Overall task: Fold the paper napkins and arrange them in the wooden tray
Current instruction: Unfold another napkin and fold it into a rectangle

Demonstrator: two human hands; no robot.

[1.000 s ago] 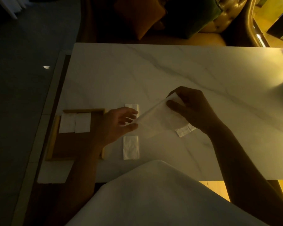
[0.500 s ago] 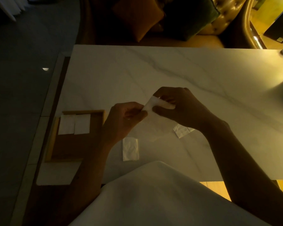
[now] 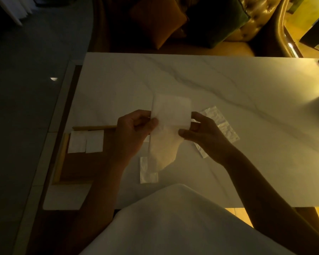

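White napkin (image 3: pixel 170 111): centre of the frame, lifted off the marble table (image 3: pixel 219 80); top half flat, lower part drooping. Probably raised so its edges can be matched for a fold.
Left hand (image 3: pixel 134 131): thumb and curled fingers pinch the napkin's left edge.
Right hand (image 3: pixel 204 137): thumb and forefinger pinch its right edge.
Wooden tray (image 3: pixel 62 155): left of the frame. Two folded napkins (image 3: pixel 94 141) lie side by side at its upper edge, leaving room below.
Crinkled wrappers (image 3: pixel 219 126): right and below centre; cannot tell if full.
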